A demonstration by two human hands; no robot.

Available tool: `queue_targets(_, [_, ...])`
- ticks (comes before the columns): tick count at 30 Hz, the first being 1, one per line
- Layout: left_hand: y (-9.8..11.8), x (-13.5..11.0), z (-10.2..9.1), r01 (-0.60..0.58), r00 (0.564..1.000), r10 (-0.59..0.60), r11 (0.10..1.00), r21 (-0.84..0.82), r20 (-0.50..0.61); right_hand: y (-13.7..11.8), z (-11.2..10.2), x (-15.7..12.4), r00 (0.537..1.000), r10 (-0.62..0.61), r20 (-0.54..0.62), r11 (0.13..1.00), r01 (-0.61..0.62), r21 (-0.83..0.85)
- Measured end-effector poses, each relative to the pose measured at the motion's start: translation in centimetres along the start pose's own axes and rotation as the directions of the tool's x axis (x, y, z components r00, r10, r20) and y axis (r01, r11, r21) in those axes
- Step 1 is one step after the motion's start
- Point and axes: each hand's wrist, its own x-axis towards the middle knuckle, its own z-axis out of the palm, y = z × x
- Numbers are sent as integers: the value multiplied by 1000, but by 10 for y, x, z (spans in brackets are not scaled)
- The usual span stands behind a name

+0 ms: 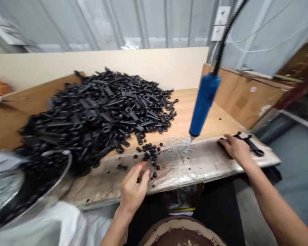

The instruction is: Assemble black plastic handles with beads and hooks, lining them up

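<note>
My left hand [133, 186] is at the table's front edge, fingers pinched together over small black round parts [150, 152] scattered on the worn tabletop [195, 164]; what the fingers grip is too small to make out. My right hand [234, 147] rests at the right end of the table, fingers curled on a black lever-shaped part [251, 143]. A blue-handled power screwdriver [204, 104] hangs from a black cable between my hands, its tip just above a cluster of small silver screws [178, 143].
A large heap of black lever-shaped parts [97, 112] covers the left and middle of the table. A metal bowl [28, 191] sits at the front left, with white plastic sheeting [53, 225] below. Boards wall the table at the back [169, 66] and right [243, 95].
</note>
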Motion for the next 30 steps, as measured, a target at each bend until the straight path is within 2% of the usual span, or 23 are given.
queue_targets(2, [-19, 14, -18, 55, 996, -40, 979, 196, -78, 8, 8, -18, 983, -23, -180, 996, 38, 77])
queue_targets(4, [-32, 28, -32, 158, 987, -133, 914, 374, -91, 5, 16, -44, 956, -91, -278, 961, 158, 229])
queue_targets(6, [-39, 42, -39, 235, 969, -239, 837, 495, -55, -15, 20, -70, 941, -266, -207, 852, 330, 406])
queue_targets(7, [-41, 50, -40, 251, 960, -279, 804, 538, -30, -31, 21, -79, 912, -387, -134, 783, 402, 475])
queue_targets(9, [-45, 68, -39, 260, 946, -325, 756, 600, 0, -71, 21, -86, 795, -607, 2, 670, 510, 539])
queue_targets(10, [-46, 77, -37, 264, 941, -338, 737, 622, 1, -92, 19, -84, 733, -678, 54, 642, 554, 530])
queue_targets(12, [-50, 96, -33, 284, 929, -369, 702, 653, -7, -134, 15, -68, 659, -739, 139, 640, 623, 451])
queue_targets(14, [-52, 113, -27, 296, 923, -384, 690, 661, -12, -170, 11, -44, 645, -736, 205, 672, 663, 328])
queue_targets(16, [-51, 127, -17, 273, 922, -385, 706, 653, 31, -198, 11, -22, 657, -700, 281, 712, 672, 204])
queue_targets(20, [-49, 147, 10, 238, 905, -404, 740, 630, 132, -234, 22, 2, 647, -686, 333, 715, 685, 144])
queue_targets(25, [-54, 165, 27, 301, 866, -479, 731, 612, 146, -247, 44, 5, 623, -697, 355, 704, 690, 168])
queue_targets(30, [-54, 174, 30, 401, 827, -551, 718, 569, 112, -237, 46, 8, 654, -697, 294, 717, 627, 306])
